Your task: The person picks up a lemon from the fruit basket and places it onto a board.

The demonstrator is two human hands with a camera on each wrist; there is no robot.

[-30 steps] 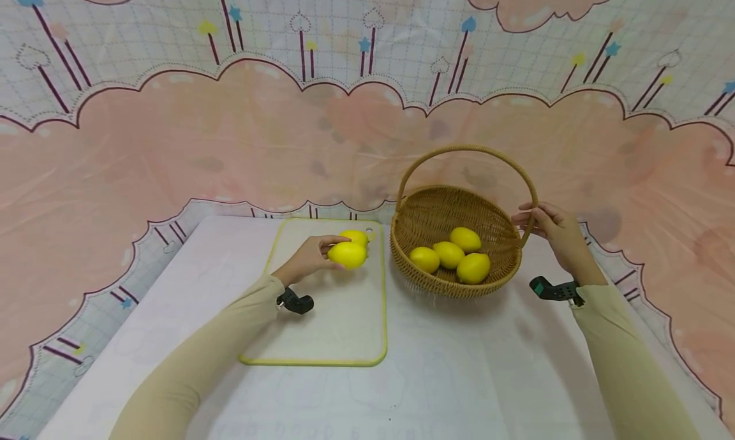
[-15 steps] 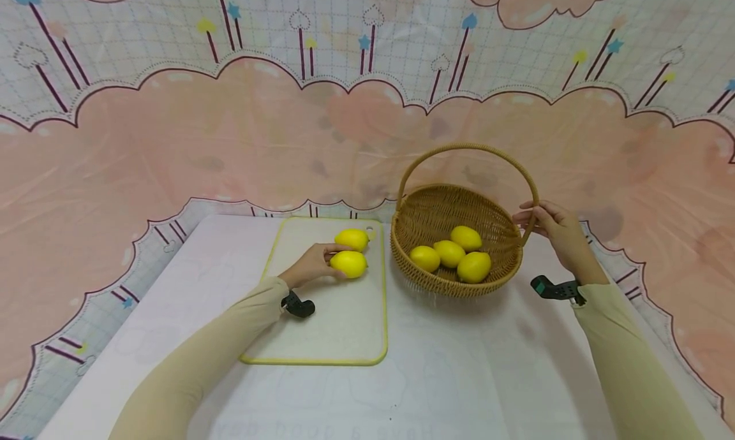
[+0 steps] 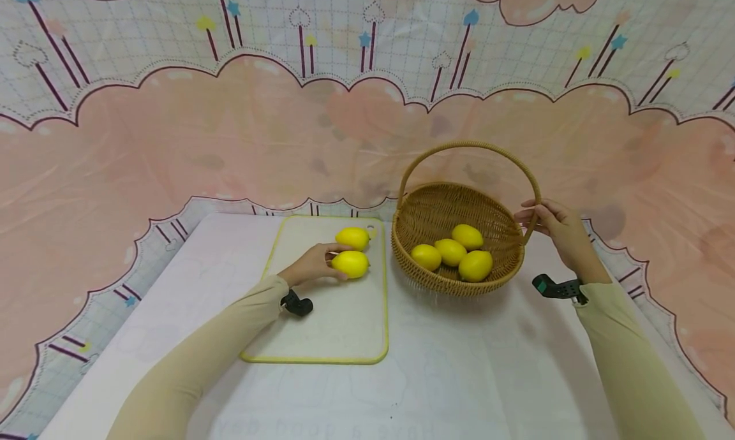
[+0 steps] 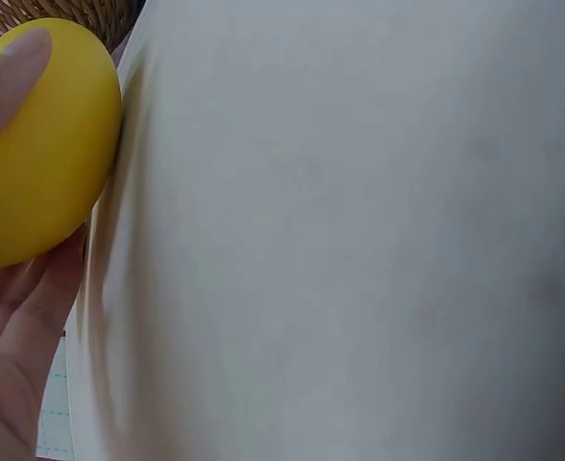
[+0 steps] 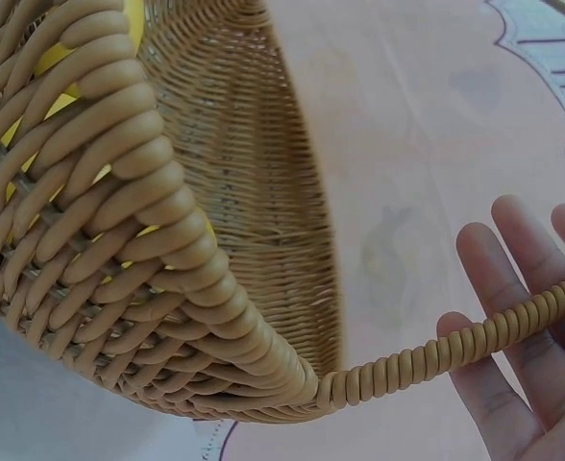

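In the head view my left hand [image 3: 316,263] holds a yellow lemon [image 3: 351,264] over the upper right of a white cutting board [image 3: 321,325] with a yellow-green rim. The left wrist view shows my thumb on one side of this lemon [image 4: 57,144] and my fingers [image 4: 47,307] at the other. Just behind it another lemon [image 3: 352,238] lies on the board. To the right, a wicker basket [image 3: 427,217] tilts its mouth toward me, with several lemons [image 3: 450,252] inside. My right hand [image 3: 563,233] holds the basket's handle [image 5: 455,351], its fingers fairly straight behind the wicker.
A white-covered table [image 3: 436,363] lies beneath the board and basket. Behind it hangs a pink and white patterned cloth [image 3: 258,140], which also borders the table's sides. A dark wrist-camera band [image 3: 296,304] sticks out below my left wrist, another [image 3: 556,288] by my right.
My left hand has lowered the lemon toward me, to the near side of the other lemon. During the last half second it stays nearly still. My right hand keeps its place at the handle.
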